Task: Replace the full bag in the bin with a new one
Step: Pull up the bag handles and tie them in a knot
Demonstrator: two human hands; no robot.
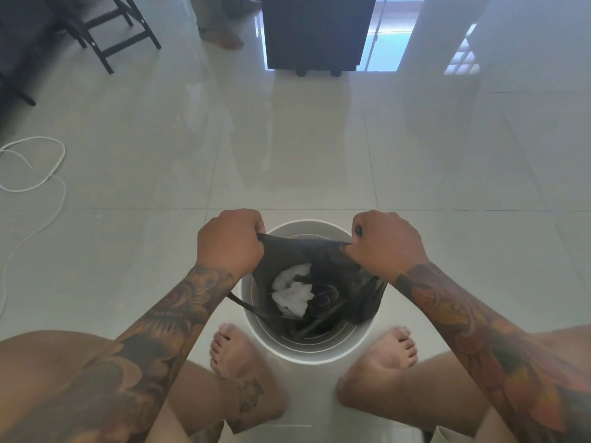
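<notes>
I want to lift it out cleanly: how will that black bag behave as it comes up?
The black bag looks thin and floppy, stretched between the left hand and right hand. It is probably light, holding mostly crumpled white paper. It may snag on the bin rim.

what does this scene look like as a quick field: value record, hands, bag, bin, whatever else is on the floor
left hand: fist closed on the bag's top edge
right hand: fist closed on the opposite edge
black bag: mouth stretched open between the hands, lower part in the bin
bag contents: crumpled white paper, dark items
white bin: round, on the tiled floor between the person's bare feet
white cable: loose on the floor, left
new bag: none visible
</notes>
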